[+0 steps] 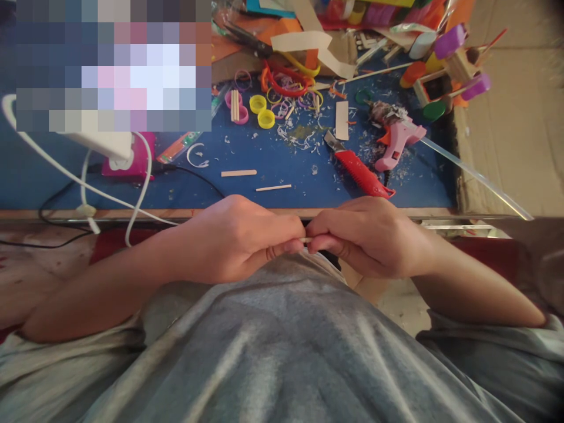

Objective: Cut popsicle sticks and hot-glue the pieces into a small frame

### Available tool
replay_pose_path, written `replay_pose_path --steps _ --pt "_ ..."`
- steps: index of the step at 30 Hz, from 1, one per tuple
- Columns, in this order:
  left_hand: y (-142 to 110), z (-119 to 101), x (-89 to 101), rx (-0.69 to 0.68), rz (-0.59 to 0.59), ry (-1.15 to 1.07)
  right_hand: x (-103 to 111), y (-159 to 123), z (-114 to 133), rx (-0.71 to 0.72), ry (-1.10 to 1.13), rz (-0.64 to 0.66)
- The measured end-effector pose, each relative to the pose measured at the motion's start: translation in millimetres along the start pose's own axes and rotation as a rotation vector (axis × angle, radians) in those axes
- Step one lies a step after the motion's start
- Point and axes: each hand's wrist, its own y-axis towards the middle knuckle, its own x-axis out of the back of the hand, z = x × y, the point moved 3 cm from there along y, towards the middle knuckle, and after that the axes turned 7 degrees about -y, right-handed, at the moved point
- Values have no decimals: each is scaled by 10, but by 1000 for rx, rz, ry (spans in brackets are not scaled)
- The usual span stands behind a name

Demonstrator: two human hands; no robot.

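At the table's front edge, close to my shirt, my left hand (264, 235) and my right hand (361, 235) meet with fingers closed. Between their fingertips shows a short bit of a thin pale wooden stick (305, 239), pinched from both sides; most of it is hidden. Just beyond lie a craft stick (238, 173) with one rounded end and a narrower stick strip (273, 188). A red utility knife (363, 173) rests above my right hand, its blade end pointing up and left. Behind it sits a pink glue gun (399, 141) with a long translucent glue stick (480, 179).
A pink power adapter (143, 155) with white and black cables occupies the left. Yellow caps (266, 118), bundled sticks (235, 106), scissors (249, 38) and shavings lie across the blue table (176, 191). A small stick frame (434, 85) stands at right beside cardboard (506, 135).
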Motion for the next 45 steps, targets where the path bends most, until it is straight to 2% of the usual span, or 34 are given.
replay_pose_path --steps 9,15,21,24,27,32,39,42,45 --pt "-19 -45 -48 -11 -133 230 16 -8 61 -143 -95 79" --pt "-26 -106 -63 -2 -137 273 14 -25 96 -112 -162 43" --pt "-26 -81 -122 11 -211 336 -40 -29 77 -136 -303 44" --pt "-10 -61 -135 52 -220 358 -79 -28 66 -91 -401 -21" --pt "4 -65 -116 76 -226 279 -120 -39 48 -16 -465 -60" --pt "14 -28 -92 177 -157 -5 -150 -42 9 16 -523 -1" --pt "95 62 -34 307 -41 -355 -47 69 2 51 -473 80" --pt "117 118 -15 342 -17 -514 -23 94 -33 110 -487 37" --pt "92 180 -5 366 -54 -645 5 83 -75 62 -415 -69"
